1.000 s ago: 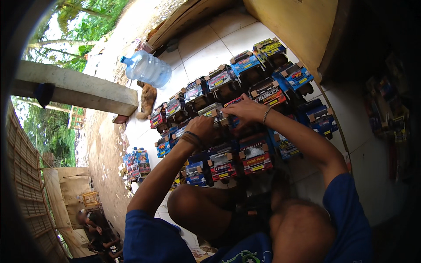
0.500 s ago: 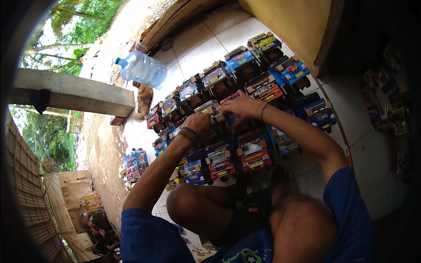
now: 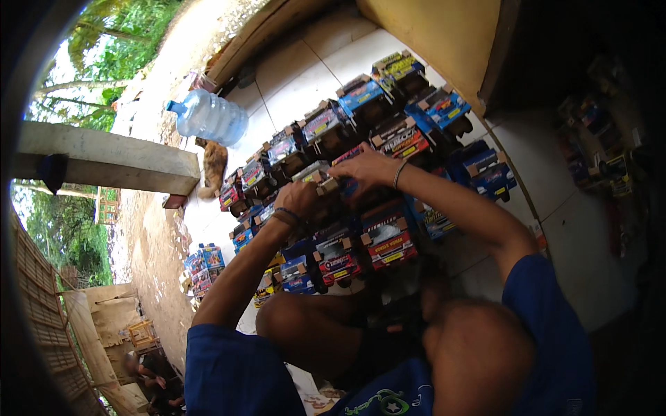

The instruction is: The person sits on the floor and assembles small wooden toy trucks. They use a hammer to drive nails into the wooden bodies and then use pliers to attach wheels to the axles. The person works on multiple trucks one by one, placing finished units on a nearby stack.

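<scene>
Rows of toy trucks with printed fronts stand close together on the tiled floor before my bent knees. Both my hands reach into the middle of them, at one toy truck (image 3: 313,170) with a pale windshield. My left hand (image 3: 298,199) is closed at its near side, fingers curled under and partly hidden. From the right my right hand (image 3: 368,170) pinches the same truck's edge, thumb and forefinger together. A small brown block (image 3: 327,186) shows between the hands. Nearby are a red-and-black truck (image 3: 401,141) and a red truck (image 3: 388,244).
Beyond the rows a clear blue water jug (image 3: 211,119) lies on its side, with a cat (image 3: 213,166) beside it. A concrete post (image 3: 104,156) stands at left. More toy trucks (image 3: 614,170) sit in shadow at right. Another person (image 3: 146,374) is at lower left.
The whole view has shifted slightly, so the scene sits further left in the picture. Both hands stay at the same toy truck, with little visible change in their grip.
</scene>
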Demonstrator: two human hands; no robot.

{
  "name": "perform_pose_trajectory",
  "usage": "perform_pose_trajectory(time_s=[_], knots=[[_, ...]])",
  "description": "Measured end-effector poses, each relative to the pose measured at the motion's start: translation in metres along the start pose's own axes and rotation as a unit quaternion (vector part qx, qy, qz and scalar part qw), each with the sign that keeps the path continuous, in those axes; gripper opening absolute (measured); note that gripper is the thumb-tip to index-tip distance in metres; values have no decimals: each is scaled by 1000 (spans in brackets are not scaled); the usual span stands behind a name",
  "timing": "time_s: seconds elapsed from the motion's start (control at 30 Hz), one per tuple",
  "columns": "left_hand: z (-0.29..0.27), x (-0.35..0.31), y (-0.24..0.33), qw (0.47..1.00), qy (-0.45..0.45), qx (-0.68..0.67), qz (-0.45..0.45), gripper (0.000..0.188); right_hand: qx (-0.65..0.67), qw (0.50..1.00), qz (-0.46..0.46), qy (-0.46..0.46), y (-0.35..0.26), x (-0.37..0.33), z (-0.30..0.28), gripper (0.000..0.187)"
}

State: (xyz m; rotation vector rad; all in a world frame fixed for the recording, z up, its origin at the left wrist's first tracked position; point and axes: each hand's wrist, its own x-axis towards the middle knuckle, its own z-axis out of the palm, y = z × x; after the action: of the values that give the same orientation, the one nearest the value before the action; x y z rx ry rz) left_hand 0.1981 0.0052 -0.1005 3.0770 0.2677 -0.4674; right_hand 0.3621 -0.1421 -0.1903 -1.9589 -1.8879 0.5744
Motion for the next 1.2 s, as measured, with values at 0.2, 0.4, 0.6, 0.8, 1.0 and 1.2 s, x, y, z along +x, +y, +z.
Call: perform_pose_trajectory(time_s=[0.2, 0.4, 0.6, 0.8, 1.0, 1.2], knots=[[-21, 5, -13, 997, -46, 52, 26, 27, -43, 999, 3, 12, -11, -5, -16, 113], [-45, -6, -27, 997, -71, -30, 2, 53, -124, 991, 33, 38, 11, -39, -37, 120], [-36, 11, 3, 995, -71, -61, 23, 49, -114, 991, 11, 70, 16, -58, -35, 102], [-30, 37, 23, 993, -78, -74, 50, 49, -80, 995, 45, 37, 13, -61, -34, 94], [-23, 53, 28, 989, -136, -53, 28, 58, -100, 993, 39, 45, 13, -69, -27, 88], [-19, 62, 27, 986, -157, -58, 26, 56, -103, 993, 25, 57, 18, -68, -23, 92]])
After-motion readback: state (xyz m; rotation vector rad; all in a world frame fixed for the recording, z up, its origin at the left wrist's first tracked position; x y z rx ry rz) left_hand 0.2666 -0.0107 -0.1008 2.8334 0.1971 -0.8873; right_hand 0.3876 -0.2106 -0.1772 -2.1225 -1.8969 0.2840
